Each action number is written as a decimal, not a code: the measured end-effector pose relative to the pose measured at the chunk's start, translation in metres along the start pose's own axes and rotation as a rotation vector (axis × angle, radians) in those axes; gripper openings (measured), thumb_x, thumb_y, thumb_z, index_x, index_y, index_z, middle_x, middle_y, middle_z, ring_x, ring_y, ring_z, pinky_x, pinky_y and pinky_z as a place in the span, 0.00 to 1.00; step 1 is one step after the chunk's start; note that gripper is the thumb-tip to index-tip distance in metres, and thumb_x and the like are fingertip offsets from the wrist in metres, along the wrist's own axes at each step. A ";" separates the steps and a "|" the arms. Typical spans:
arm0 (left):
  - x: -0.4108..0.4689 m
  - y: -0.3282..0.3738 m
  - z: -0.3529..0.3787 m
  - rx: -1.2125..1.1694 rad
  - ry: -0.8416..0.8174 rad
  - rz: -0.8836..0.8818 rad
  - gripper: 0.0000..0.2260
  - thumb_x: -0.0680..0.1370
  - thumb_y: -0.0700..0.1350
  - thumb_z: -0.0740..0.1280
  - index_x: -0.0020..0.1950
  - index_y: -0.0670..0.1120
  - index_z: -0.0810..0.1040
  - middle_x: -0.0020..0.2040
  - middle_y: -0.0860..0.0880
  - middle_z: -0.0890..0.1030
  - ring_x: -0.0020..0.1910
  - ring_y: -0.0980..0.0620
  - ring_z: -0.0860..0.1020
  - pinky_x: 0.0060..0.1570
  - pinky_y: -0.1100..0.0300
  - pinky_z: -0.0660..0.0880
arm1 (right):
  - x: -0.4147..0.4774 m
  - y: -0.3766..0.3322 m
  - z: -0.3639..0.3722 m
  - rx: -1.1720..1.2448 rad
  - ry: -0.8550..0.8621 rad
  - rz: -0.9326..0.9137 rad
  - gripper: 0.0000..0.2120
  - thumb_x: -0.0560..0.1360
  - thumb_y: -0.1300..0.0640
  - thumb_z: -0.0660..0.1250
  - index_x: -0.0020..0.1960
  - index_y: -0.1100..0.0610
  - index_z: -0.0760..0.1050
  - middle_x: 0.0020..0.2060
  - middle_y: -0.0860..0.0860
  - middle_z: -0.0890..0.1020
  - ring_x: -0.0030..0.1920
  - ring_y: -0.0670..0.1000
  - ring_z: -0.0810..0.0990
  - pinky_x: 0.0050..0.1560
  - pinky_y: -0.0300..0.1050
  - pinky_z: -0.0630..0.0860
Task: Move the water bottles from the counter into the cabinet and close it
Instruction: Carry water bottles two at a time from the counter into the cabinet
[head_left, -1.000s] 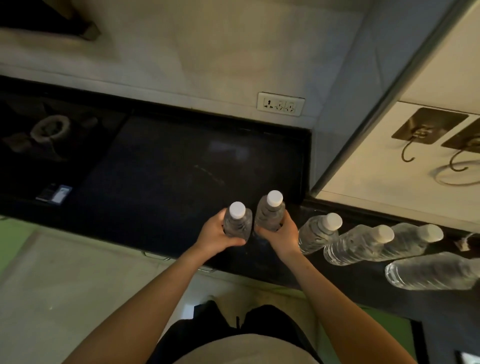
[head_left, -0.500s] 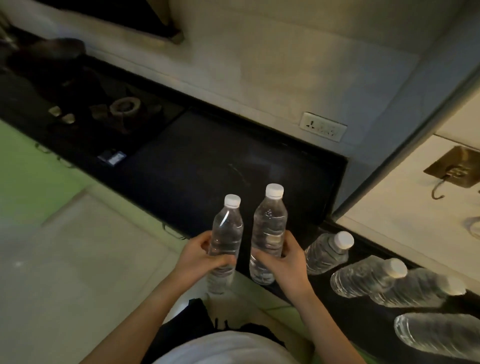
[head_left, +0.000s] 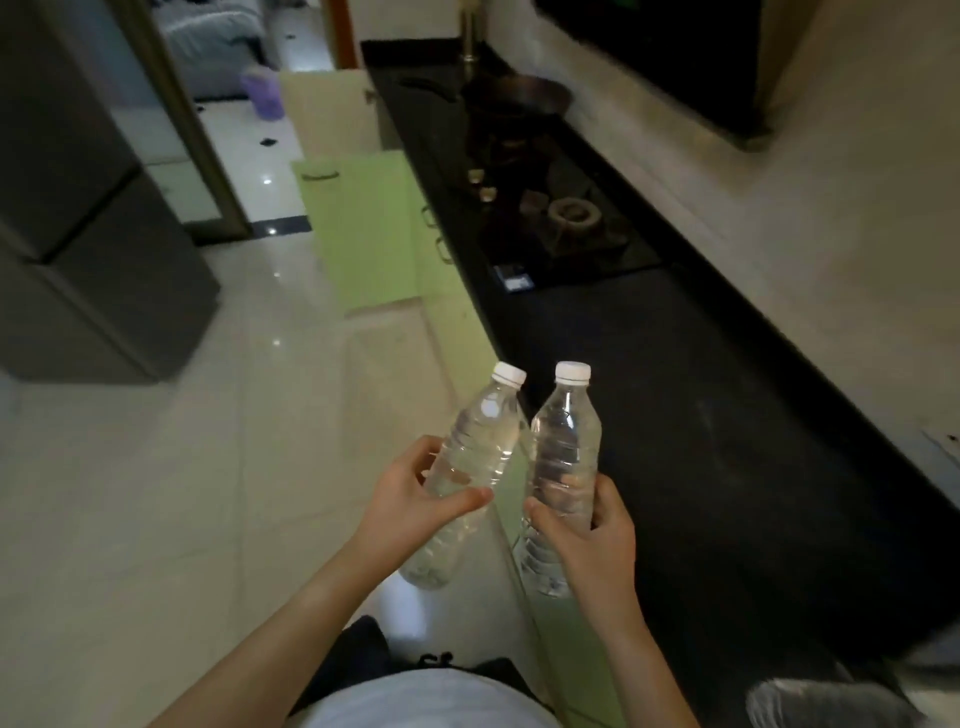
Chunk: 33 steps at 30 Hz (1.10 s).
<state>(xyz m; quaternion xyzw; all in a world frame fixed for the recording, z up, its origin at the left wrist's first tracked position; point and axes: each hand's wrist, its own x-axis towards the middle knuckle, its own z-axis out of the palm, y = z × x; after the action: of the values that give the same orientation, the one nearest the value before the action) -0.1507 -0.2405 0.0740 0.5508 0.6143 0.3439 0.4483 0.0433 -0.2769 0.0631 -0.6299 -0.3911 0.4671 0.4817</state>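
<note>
I hold two clear water bottles with white caps in front of my body. My left hand grips the left water bottle, which tilts to the right over the floor. My right hand grips the right water bottle, nearly upright at the front edge of the black counter. The two bottles almost touch near their shoulders. A green cabinet door stands open below the counter, farther along on the left. One more bottle lies at the bottom right corner.
A gas stove with a dark pan sits on the counter beyond the bottles. A grey fridge stands at the left. Pale glossy floor tiles stretch toward a doorway with a purple bin.
Both bottles have left the counter and come toward my body. My view has swung left along the counter, so the row of remaining bottles has nearly gone and the open green door has appeared.
</note>
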 end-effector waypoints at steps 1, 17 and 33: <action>-0.002 -0.007 -0.014 -0.005 0.049 -0.019 0.16 0.65 0.47 0.80 0.48 0.52 0.79 0.41 0.56 0.83 0.41 0.61 0.80 0.37 0.71 0.73 | 0.002 0.001 0.014 -0.022 -0.038 0.002 0.21 0.66 0.60 0.79 0.56 0.50 0.78 0.46 0.50 0.85 0.46 0.48 0.85 0.47 0.47 0.81; -0.021 -0.158 -0.309 -0.058 0.599 -0.287 0.17 0.61 0.49 0.81 0.41 0.50 0.76 0.38 0.53 0.80 0.35 0.59 0.74 0.35 0.68 0.69 | 0.003 -0.017 0.363 -0.247 -0.508 -0.119 0.17 0.64 0.66 0.80 0.49 0.58 0.78 0.41 0.49 0.85 0.40 0.41 0.83 0.41 0.30 0.75; 0.090 -0.220 -0.456 -0.126 0.704 -0.444 0.16 0.64 0.47 0.81 0.45 0.51 0.77 0.40 0.53 0.81 0.38 0.65 0.78 0.33 0.72 0.71 | 0.109 -0.052 0.562 -0.347 -0.606 -0.077 0.17 0.63 0.62 0.80 0.48 0.54 0.78 0.41 0.49 0.85 0.40 0.44 0.83 0.41 0.37 0.77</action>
<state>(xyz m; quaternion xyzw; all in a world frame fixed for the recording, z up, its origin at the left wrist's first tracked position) -0.6550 -0.1535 0.0217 0.2252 0.8116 0.4430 0.3071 -0.4734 -0.0263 0.0346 -0.5197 -0.6135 0.5409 0.2468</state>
